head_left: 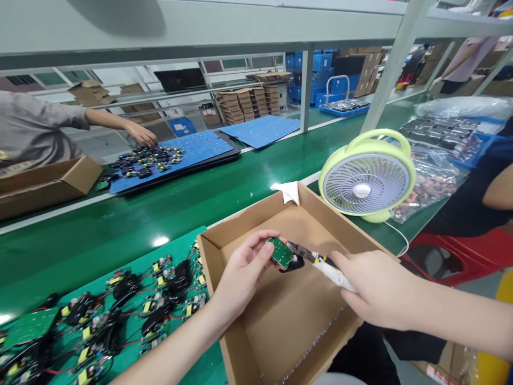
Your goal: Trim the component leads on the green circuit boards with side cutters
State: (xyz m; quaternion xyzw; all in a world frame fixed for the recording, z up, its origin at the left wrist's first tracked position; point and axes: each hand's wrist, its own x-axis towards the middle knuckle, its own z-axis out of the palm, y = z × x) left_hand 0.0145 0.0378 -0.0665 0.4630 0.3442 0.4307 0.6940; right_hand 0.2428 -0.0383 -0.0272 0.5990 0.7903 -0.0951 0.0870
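Note:
My left hand (247, 267) pinches a small green circuit board (281, 252), its solder side facing up, with something black hanging beneath it. In my right hand (371, 283) is a pair of cutting pliers (312, 258), whose handle is wrapped in white. The jaws are at the board's right edge; whether they touch it I cannot tell. Both hands are above a shallow cardboard box (288, 321) with small dark bits along its near side. Left of the box, several circuit boards with black cables (160, 299) lie on a green mat (192, 235).
A yellow-green fan (366, 179) stands behind the box on the right. Across the green conveyor belt (192, 198), a co-worker's hand (142, 135) reaches over boards on a blue sheet (200, 147). A metal shelf post (395, 64) rises at the right. A white cloth (289, 192) hangs over the box's far corner.

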